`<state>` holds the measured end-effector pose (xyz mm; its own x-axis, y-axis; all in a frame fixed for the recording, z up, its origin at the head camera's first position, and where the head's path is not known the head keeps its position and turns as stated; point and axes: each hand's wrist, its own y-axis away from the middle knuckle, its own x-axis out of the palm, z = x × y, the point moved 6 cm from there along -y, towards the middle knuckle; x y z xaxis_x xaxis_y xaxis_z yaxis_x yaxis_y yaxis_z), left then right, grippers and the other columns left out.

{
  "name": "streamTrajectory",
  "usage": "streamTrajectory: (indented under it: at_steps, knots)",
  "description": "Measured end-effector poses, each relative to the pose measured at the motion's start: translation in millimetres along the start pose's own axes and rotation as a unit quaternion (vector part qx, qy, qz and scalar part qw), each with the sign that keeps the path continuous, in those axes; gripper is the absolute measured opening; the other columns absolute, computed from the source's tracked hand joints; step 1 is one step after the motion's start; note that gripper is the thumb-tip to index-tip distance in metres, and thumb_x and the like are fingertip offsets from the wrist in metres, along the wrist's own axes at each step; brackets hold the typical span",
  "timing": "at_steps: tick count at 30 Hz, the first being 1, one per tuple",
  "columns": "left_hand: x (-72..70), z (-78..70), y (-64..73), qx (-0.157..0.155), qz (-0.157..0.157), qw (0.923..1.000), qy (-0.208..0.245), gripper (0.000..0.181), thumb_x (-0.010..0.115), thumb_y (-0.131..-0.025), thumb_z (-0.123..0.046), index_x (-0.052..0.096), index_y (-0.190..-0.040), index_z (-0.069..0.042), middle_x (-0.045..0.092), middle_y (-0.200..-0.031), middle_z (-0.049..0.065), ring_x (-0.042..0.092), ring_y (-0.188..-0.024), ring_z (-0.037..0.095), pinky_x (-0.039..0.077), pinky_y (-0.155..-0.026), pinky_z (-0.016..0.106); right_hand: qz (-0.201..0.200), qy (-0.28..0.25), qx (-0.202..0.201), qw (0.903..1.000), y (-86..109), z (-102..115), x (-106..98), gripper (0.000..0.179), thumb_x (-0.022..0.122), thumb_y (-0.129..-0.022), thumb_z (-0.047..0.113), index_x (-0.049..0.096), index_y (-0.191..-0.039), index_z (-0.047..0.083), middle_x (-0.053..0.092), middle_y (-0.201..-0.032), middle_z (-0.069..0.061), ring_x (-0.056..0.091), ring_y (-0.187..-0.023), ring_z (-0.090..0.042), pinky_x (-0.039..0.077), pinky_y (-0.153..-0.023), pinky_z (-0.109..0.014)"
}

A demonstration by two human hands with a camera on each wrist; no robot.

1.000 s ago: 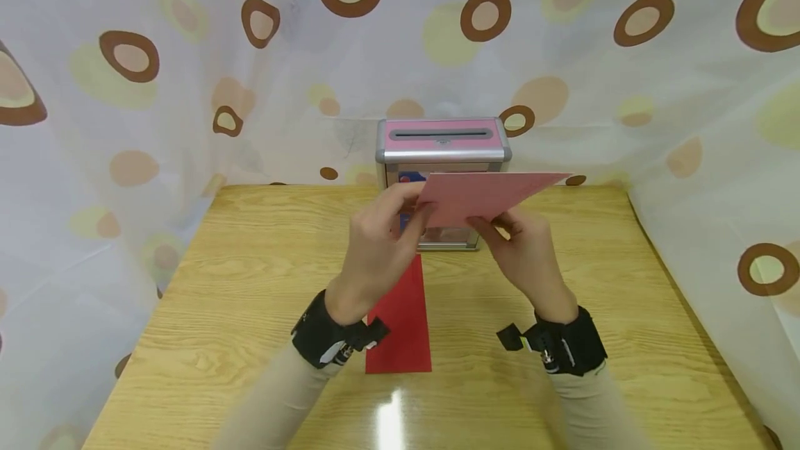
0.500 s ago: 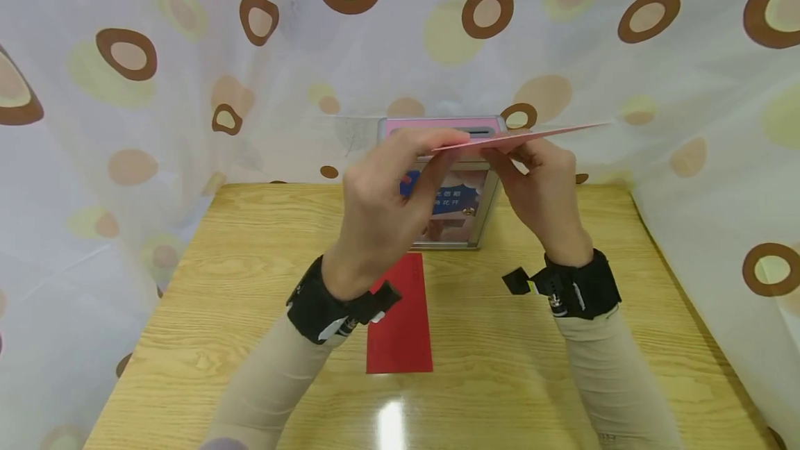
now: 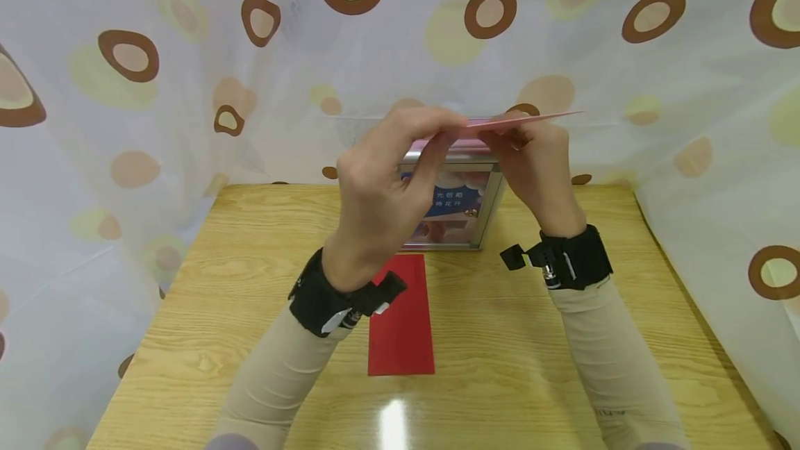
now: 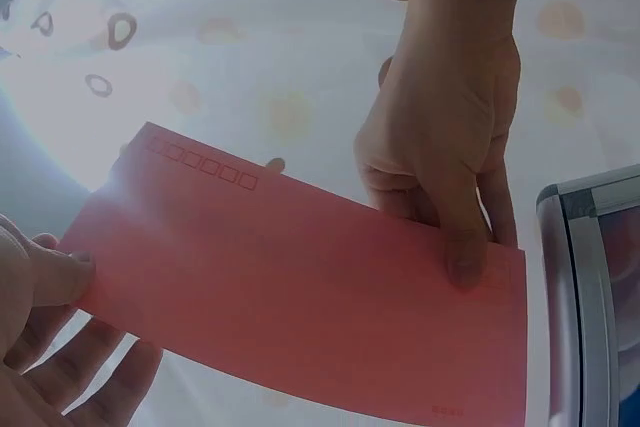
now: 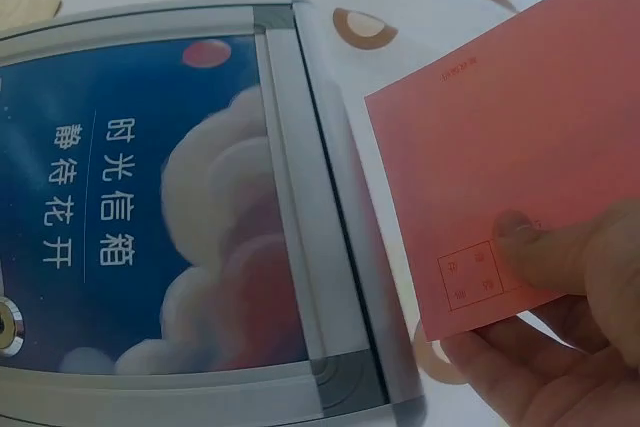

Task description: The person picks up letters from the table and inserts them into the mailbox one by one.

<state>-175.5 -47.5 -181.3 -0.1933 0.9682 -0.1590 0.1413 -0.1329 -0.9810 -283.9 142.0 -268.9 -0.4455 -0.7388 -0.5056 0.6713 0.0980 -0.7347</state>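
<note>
A pink envelope with small printed boxes is held up by both hands over the box at the back. My left hand pinches one end, its thumb on the printed face in the left wrist view. At the other end my right hand pinches near a corner marked with a printed square. From the head view the envelope is nearly edge-on. Below it stands a pink-topped letter box with a silver frame and a blue picture front. Hands and envelope hide the slot in its top.
A red envelope lies flat on the wooden table, in front of the box. Patterned white cloth hangs behind the box and along both sides. The box front has a small lock.
Both hands have raised the pink envelope and brought it forward over the box top, tipping it from face-on to nearly edge-on. The red envelope has stayed where it was.
</note>
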Motion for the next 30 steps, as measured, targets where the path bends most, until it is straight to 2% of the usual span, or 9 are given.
streamTrajectory:
  at_steps: [7, 12, 16, 22, 26, 30]
  knots:
    - [-0.6, 6.2, 6.5, -0.016, -0.001, 0.9998, -0.015, 0.01, 0.064, -0.09, 0.003, 0.069, -0.097, 0.008, 0.07, -0.088, 0.018, 0.064, -0.084, 0.017, 0.056, -0.077, 0.027, 0.018, -0.007, 0.027, 0.9995, -9.0, -13.3, 15.1, 0.012, 0.068, -0.092, 0.014, 0.077, -0.099, 0.01, 0.075, -0.091, -0.009, 0.067, -0.086, -0.019, 0.057, -0.081, -0.04]
    - [-0.6, 10.7, 15.8, -0.03, 0.006, 0.9989, -0.037, 0.015, 0.062, -0.093, 0.0, 0.072, -0.101, 0.006, 0.069, -0.091, 0.018, 0.062, -0.084, 0.017, 0.053, -0.064, 0.026, 0.034, -0.003, 0.022, 0.9992, -11.1, -15.2, 22.7, 0.011, 0.068, -0.092, 0.015, 0.077, -0.095, 0.008, 0.074, -0.088, -0.01, 0.066, -0.082, -0.019, 0.057, -0.077, -0.04]
    - [0.4, 12.5, 19.1, -0.034, 0.015, 0.9983, -0.046, 0.017, 0.059, -0.095, -0.001, 0.073, -0.103, 0.005, 0.069, -0.093, 0.018, 0.061, -0.085, 0.017, 0.051, -0.062, 0.027, 0.048, 0.005, 0.023, 0.9986, -10.9, -14.8, 24.5, 0.012, 0.068, -0.092, 0.014, 0.075, -0.094, 0.005, 0.074, -0.09, -0.012, 0.067, -0.084, -0.022, 0.057, -0.078, -0.042]
    - [-0.2, 14.6, 19.2, -0.035, 0.015, 0.998, -0.051, 0.016, 0.06, -0.094, 0.0, 0.073, -0.102, 0.005, 0.068, -0.092, 0.019, 0.061, -0.084, 0.018, 0.053, -0.064, 0.027, 0.04, 0.012, 0.005, 0.9991, -7.1, -5.1, 14.0, 0.012, 0.067, -0.091, 0.01, 0.074, -0.099, 0.003, 0.074, -0.094, -0.014, 0.068, -0.088, -0.025, 0.058, -0.08, -0.043]
    - [-1.0, 15.1, 18.2, -0.034, 0.013, 0.9981, -0.05, 0.016, 0.061, -0.094, -0.001, 0.073, -0.102, 0.005, 0.068, -0.091, 0.019, 0.061, -0.082, 0.018, 0.052, -0.061, 0.027, 0.026, -0.014, -0.019, 0.9994, -5.2, 11.0, -0.2, 0.013, 0.067, -0.09, 0.003, 0.073, -0.1, 0.003, 0.073, -0.095, -0.015, 0.069, -0.09, -0.026, 0.058, -0.081, -0.045]
    - [-2.1, 15.3, 17.2, -0.033, 0.01, 0.998, -0.053, 0.016, 0.061, -0.094, -0.001, 0.073, -0.102, 0.005, 0.068, -0.09, 0.018, 0.061, -0.082, 0.017, 0.052, -0.062, 0.028, 0.011, -0.042, -0.038, 0.9983, -2.8, 30.0, -15.9, 0.014, 0.067, -0.088, 0.0, 0.073, -0.101, 0.003, 0.072, -0.096, -0.015, 0.068, -0.094, -0.024, 0.057, -0.085, -0.041]
